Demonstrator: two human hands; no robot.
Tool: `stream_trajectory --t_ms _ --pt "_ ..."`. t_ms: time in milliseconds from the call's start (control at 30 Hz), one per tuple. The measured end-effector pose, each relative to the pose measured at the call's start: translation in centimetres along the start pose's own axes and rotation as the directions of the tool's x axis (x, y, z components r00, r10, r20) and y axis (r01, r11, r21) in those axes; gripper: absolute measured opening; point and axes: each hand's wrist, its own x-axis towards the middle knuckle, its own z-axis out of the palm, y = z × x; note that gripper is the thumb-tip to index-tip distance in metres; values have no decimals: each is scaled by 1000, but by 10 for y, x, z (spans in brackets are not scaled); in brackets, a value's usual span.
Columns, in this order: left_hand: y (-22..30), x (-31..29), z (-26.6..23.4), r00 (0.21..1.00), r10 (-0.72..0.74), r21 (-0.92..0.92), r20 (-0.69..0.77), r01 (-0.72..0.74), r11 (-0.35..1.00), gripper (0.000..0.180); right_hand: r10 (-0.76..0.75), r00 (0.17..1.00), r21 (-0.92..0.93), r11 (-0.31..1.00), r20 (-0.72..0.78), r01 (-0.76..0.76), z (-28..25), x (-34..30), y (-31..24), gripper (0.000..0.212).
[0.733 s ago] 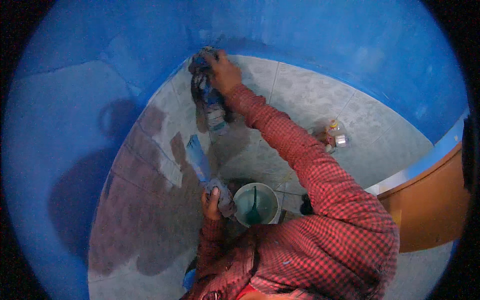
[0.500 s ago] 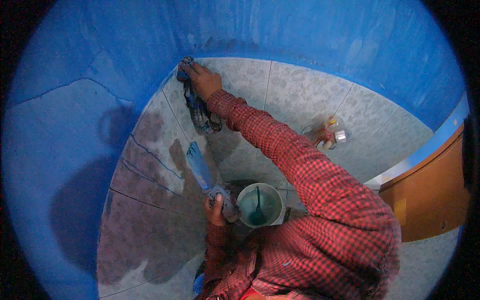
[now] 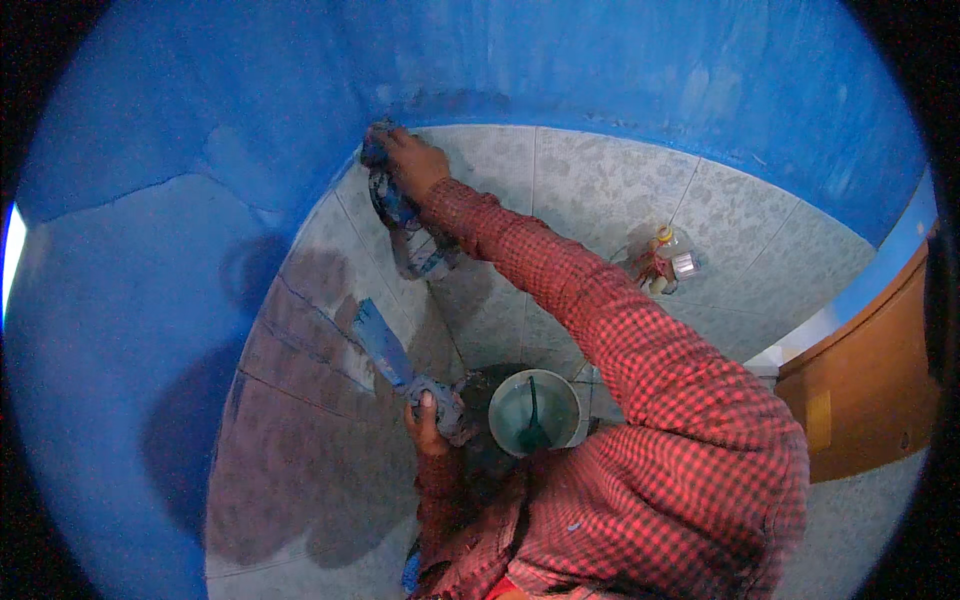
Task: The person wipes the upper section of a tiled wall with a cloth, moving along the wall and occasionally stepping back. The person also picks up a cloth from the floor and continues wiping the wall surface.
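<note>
Reaching further than a moment ago, the right hand [image 3: 415, 160] now presses a dark, paint-stained rag [image 3: 392, 205] against the foot of the blue wall [image 3: 620, 70], right where it meets the grey tiled floor [image 3: 580, 190]; its grip is clenched on the cloth, whose loose end hangs down over the tiles. Left hand [image 3: 428, 418] has its grip closed around the wrapped handle of a blue-smeared scraper [image 3: 385, 348], blade lying on the floor. Just beside it stands a small bucket [image 3: 533, 410]. Some small bottles [image 3: 665, 262] sit well apart on the tiles.
</note>
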Motion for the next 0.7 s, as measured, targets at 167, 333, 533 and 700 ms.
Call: stream_trajectory --t_ms 167,333,533,700 --pt "-28 24 -22 998 58 -46 20 -57 997 32 -10 999 52 999 -38 12 10 -7 -9 53" --pt "-27 26 -16 993 105 -45 46 -103 994 34 13 998 114 993 69 -21 20 -34 -1 51" --pt "-68 57 -64 957 269 100 -108 -259 961 39 -2 931 185 980 366 -71 11 -47 2 52" --pt "0 23 -11 997 35 79 71 -41 996 45 25 998 191 981 -55 -14 -14 -5 3 56"
